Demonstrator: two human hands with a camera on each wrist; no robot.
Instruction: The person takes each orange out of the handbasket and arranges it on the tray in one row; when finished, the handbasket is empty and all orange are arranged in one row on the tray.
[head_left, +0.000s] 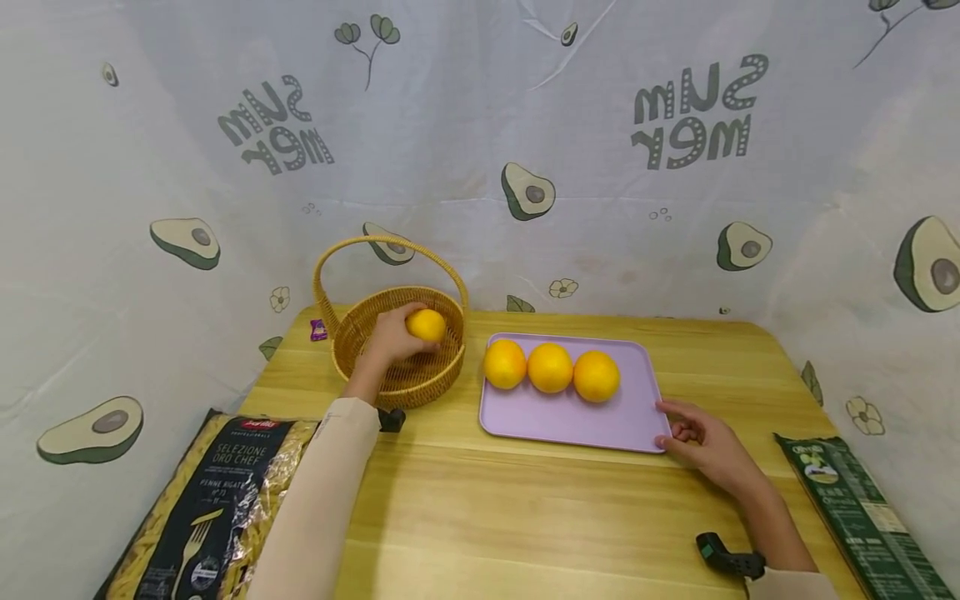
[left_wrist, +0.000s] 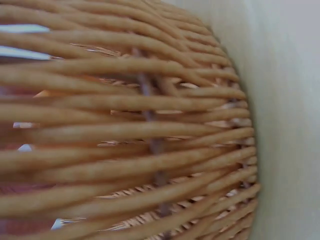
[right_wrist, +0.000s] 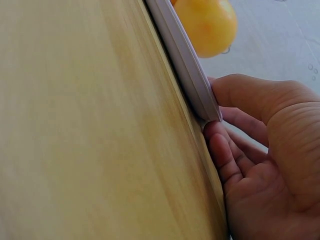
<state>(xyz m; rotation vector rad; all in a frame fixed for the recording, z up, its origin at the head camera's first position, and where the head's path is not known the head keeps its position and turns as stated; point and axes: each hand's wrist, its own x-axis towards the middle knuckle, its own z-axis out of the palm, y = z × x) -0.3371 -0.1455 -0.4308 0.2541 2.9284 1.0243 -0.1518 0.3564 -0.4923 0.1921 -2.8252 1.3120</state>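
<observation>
My left hand (head_left: 392, 337) reaches over the near rim of a round wicker basket (head_left: 423, 393) and holds an orange (head_left: 427, 325) inside it. Basket weave (left_wrist: 150, 130) fills most of the left wrist view and hides that hand. On a lilac tray (head_left: 555, 423), three oranges (head_left: 550, 368) stand in a row towards its back left. My right hand (head_left: 705, 442) grips the tray's right edge near the front corner. In the right wrist view the thumb lies against the tray rim (right_wrist: 187, 70), with curled fingers low beside the tabletop.
A bag of penne pasta (head_left: 232, 500) lies at the front left of the wooden table (head_left: 480, 517). To the right is a green packet (head_left: 862, 508). A small purple wrapped sweet (head_left: 318, 330) sits left of the basket. A printed curtain (head_left: 480, 125) hangs behind.
</observation>
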